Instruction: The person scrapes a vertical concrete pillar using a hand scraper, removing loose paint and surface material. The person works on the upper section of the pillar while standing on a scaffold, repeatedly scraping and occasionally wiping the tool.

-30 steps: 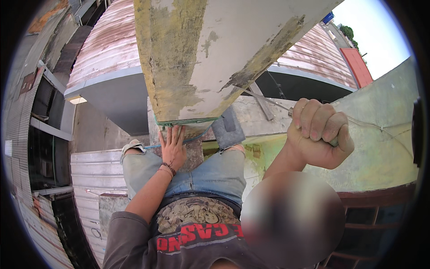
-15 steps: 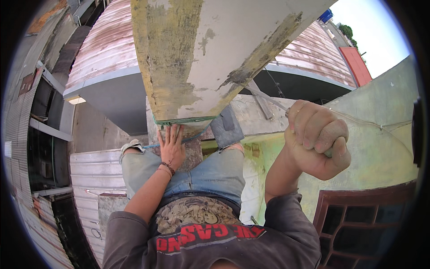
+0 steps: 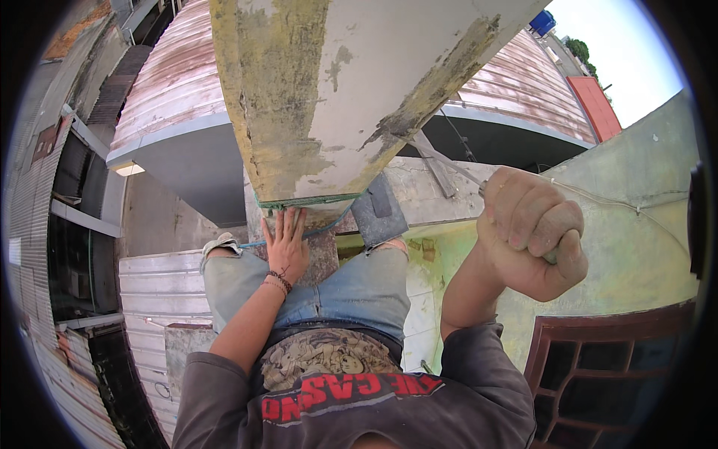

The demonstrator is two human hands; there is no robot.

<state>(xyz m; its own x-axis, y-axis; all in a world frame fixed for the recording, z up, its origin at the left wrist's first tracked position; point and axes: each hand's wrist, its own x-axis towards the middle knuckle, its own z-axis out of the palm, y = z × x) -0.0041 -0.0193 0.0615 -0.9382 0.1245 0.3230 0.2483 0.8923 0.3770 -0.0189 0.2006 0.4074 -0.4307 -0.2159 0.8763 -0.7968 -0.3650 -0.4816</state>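
Observation:
A concrete column (image 3: pixel 359 90) with peeling white and yellowed paint rises in front of me. My left hand (image 3: pixel 288 243) lies flat near the column's base, fingers spread, just under a green cord (image 3: pixel 310 202) tied round it. My right hand (image 3: pixel 531 232) is closed in a fist round the handle of a thin metal hand tool (image 3: pixel 449 163). Its shaft reaches left to the column's right edge, by a dark scraped patch (image 3: pixel 389 127). The fist hides most of the handle, and the tool's exact kind cannot be made out.
A flat grey plate (image 3: pixel 380 213) sits beside the column's base, by my right knee. Rusty corrugated roofs (image 3: pixel 176 75) lie beyond. To the right stand a pale green wall (image 3: pixel 621 247) with a loose cable (image 3: pixel 598 200) and a brown-framed window (image 3: pixel 606 329). A drop shows at left.
My right hand and the tool have shifted very slightly to the right. The column sits a little further left in view. My left hand stays where it was.

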